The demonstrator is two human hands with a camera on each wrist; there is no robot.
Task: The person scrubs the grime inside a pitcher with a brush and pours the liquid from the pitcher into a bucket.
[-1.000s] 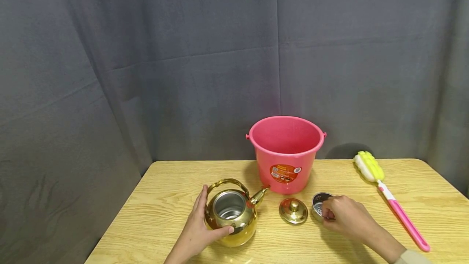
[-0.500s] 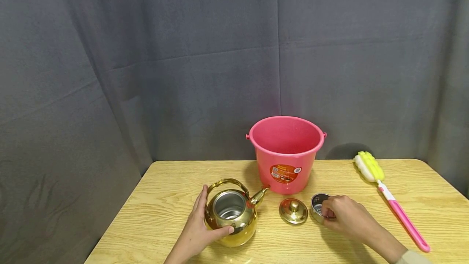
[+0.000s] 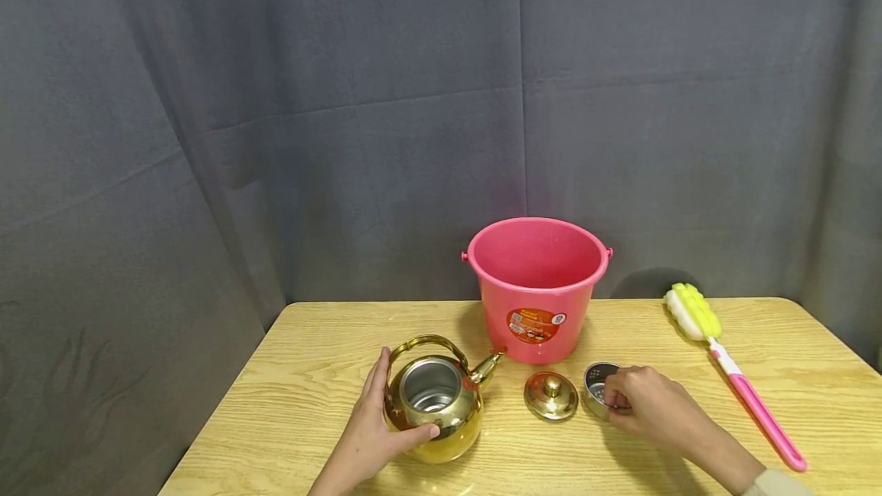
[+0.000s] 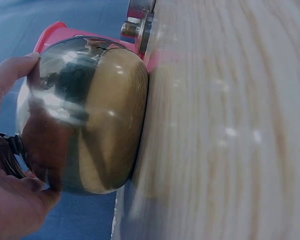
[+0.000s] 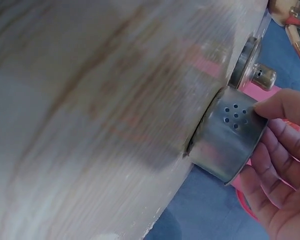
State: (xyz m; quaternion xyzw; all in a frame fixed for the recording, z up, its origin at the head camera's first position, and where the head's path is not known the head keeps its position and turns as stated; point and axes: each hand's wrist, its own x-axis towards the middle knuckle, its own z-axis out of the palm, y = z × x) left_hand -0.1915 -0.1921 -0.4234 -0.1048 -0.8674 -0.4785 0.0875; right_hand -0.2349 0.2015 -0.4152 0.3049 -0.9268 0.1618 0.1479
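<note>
Gold-coloured metal makes the kettle [image 3: 456, 429], which stands upright on the left part of the worktop [image 3: 324, 358], well apart from the left edge. Its round mouth is uncovered and shows a steel inside; the handle arches above the mouth, and the spout points to the right and a little toward the far edge. The left hand [image 3: 368, 429] is spread wide and holds the body, with the thumb on the near side and the fingers along the left side.

To the right, the right hand [image 3: 651, 404] pinches the rim of a steel strainer cup [image 5: 227, 135] between thumb and bent fingers; a pale sleeve [image 3: 775, 484] shows behind its wrist. Small holes form a group in the cup's wall. Whether its base rests flat on the wood, one cannot tell surely. The golden lid [image 3: 551, 396] lies between kettle and cup, knob upward, just beside the cup.

On the right side, a brush [image 3: 740, 389] lies slanting, its pink handle toward the near right corner, its yellow and white sponge head near the far right corner. Farther, by the middle of the far edge, stands a pink bucket [image 3: 498, 305] with an orange label [image 3: 534, 326]. Behind hangs a grey curtain [image 3: 400, 174].
</note>
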